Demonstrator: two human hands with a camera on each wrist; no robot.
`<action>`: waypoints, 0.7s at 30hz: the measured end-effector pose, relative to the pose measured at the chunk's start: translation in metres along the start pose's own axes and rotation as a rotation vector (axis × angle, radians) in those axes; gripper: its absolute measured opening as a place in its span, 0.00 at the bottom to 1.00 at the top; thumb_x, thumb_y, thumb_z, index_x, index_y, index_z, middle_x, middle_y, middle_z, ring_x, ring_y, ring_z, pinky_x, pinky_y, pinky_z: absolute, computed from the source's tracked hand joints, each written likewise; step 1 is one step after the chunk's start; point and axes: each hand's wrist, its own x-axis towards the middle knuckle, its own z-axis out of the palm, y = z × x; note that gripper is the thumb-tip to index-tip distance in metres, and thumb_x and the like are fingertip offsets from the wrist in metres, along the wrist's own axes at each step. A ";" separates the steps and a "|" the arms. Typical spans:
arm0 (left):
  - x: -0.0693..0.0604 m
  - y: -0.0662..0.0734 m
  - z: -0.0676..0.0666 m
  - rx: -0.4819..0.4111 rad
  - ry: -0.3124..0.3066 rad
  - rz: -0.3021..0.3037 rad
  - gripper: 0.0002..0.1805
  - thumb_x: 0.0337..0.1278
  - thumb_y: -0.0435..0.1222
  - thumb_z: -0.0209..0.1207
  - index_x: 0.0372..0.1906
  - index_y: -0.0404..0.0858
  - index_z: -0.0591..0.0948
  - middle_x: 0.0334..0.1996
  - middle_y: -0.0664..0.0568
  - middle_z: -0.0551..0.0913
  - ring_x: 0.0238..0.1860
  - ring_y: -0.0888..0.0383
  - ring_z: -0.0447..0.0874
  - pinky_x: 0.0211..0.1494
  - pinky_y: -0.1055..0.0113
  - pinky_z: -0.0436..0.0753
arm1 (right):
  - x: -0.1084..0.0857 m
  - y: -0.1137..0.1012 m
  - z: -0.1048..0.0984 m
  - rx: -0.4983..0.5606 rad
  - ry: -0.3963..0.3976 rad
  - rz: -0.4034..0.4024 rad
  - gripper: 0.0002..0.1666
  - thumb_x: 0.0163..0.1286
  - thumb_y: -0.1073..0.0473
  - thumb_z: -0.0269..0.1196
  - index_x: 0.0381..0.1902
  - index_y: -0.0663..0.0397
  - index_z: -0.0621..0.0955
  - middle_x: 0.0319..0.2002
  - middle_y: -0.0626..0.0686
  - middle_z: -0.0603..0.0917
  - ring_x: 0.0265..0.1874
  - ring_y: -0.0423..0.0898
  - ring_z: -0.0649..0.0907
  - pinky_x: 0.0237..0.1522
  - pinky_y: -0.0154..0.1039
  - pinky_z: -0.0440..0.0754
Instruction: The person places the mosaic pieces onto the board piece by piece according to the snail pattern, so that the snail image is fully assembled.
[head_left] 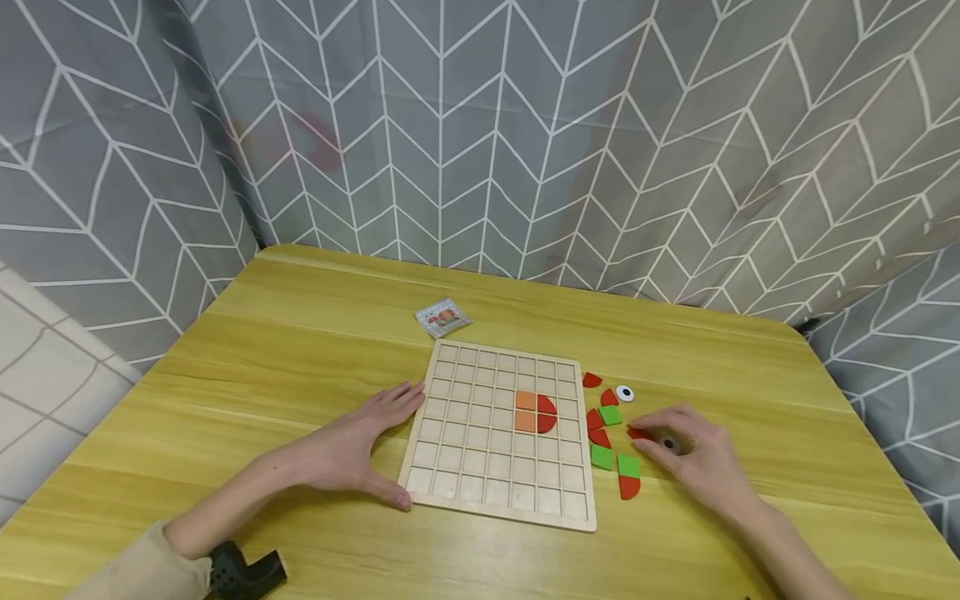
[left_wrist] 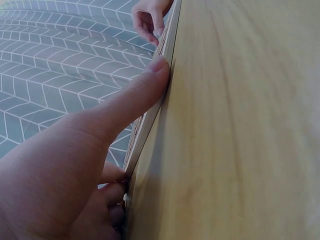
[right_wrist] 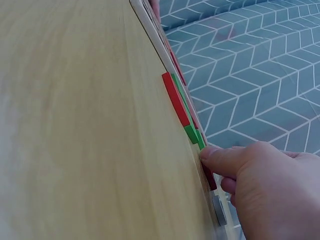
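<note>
My left hand (head_left: 337, 450) lies spread at the left side of a wooden grid board (head_left: 465, 458), fingers touching the edge and thumb at the near corner. Two orange square tiles (head_left: 526, 401) and two red quarter-circle tiles (head_left: 547, 423) sit together in the grid's cells. Right of the board, my right hand (head_left: 693, 454) pinches a red tile (head_left: 639, 432) between thumb and forefinger, down at the tabletop. The fingers hide part of its outline. Under that hand is a round white eye tile (head_left: 669, 445), partly covered. In the right wrist view the thumb meets the dark red tile (right_wrist: 209, 178).
Green square tiles (head_left: 628, 466), several red quarter-circle tiles (head_left: 629, 487) and another eye tile (head_left: 625, 393) lie along the board's right edge. A small picture card (head_left: 443, 317) rests behind the board. Grey patterned curtain (head_left: 480, 150) hangs behind the wooden table (head_left: 315, 308).
</note>
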 end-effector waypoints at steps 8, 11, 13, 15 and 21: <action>-0.001 -0.001 0.000 -0.004 0.004 0.000 0.70 0.34 0.70 0.70 0.81 0.42 0.50 0.82 0.54 0.43 0.81 0.43 0.36 0.74 0.33 0.51 | 0.000 0.002 0.003 -0.070 0.117 0.055 0.23 0.40 0.70 0.81 0.36 0.50 0.88 0.32 0.45 0.87 0.36 0.32 0.79 0.40 0.18 0.72; -0.002 -0.001 0.000 -0.002 0.005 0.000 0.70 0.34 0.70 0.70 0.81 0.42 0.50 0.82 0.54 0.43 0.81 0.43 0.36 0.74 0.33 0.51 | 0.001 0.002 0.003 -0.076 0.118 0.057 0.22 0.41 0.69 0.81 0.36 0.49 0.88 0.32 0.44 0.87 0.36 0.32 0.79 0.40 0.18 0.73; -0.002 -0.001 0.000 0.000 0.006 -0.001 0.70 0.34 0.70 0.70 0.81 0.42 0.50 0.82 0.54 0.43 0.81 0.43 0.36 0.74 0.33 0.51 | 0.000 0.002 0.003 -0.072 0.118 0.055 0.22 0.42 0.69 0.81 0.37 0.48 0.89 0.33 0.44 0.87 0.37 0.32 0.80 0.40 0.18 0.73; -0.002 -0.001 0.000 0.003 0.006 -0.002 0.70 0.35 0.70 0.70 0.81 0.42 0.50 0.82 0.54 0.43 0.81 0.43 0.37 0.74 0.33 0.52 | 0.000 0.002 0.003 -0.061 0.123 0.054 0.22 0.42 0.70 0.81 0.37 0.49 0.89 0.33 0.45 0.88 0.37 0.32 0.80 0.41 0.17 0.73; -0.002 0.000 0.000 0.006 0.006 -0.003 0.70 0.35 0.70 0.70 0.81 0.43 0.50 0.82 0.54 0.43 0.81 0.43 0.37 0.74 0.33 0.52 | 0.000 0.004 0.002 -0.062 0.145 0.085 0.22 0.42 0.70 0.81 0.37 0.52 0.88 0.33 0.47 0.88 0.38 0.30 0.80 0.45 0.16 0.72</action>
